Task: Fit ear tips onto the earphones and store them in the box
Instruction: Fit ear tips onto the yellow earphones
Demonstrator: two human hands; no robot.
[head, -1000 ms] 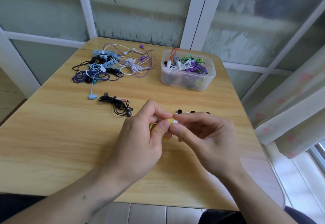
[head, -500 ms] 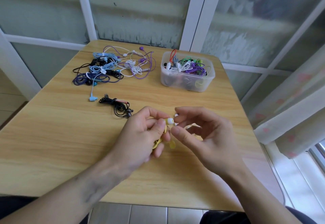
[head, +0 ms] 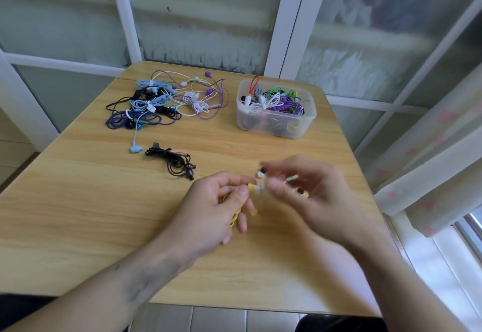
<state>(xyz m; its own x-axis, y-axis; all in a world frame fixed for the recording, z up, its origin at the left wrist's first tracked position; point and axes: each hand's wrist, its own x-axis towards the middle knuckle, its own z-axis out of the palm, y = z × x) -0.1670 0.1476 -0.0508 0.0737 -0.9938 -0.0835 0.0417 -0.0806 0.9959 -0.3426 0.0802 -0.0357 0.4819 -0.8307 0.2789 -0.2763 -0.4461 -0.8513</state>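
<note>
Yellow earphone pinched over the table's near middle

The left hand [head: 219, 206] pinches a yellow earphone [head: 252, 188] with a white ear tip [head: 260, 187]; the blurred right hand [head: 310, 190] hovers beside it, grip unclear. Behind lie loose ear tips [head: 260, 173], a black earphone bundle [head: 174, 162], a tangled earphone pile [head: 167, 102] and the filled box [head: 275, 123].

Your left hand [head: 219, 206] is pinching a yellow earphone [head: 252, 188] with a white ear tip [head: 260, 187] on its end. Your right hand [head: 310, 190] is looking blurry just beside it, fingers curled. Loose ear tips [head: 260, 173] are lying on the wooden table [head: 78, 214]. Tangled earphones [head: 167, 102] are sitting at the back, beside a clear box [head: 275, 108] full of them.
</note>
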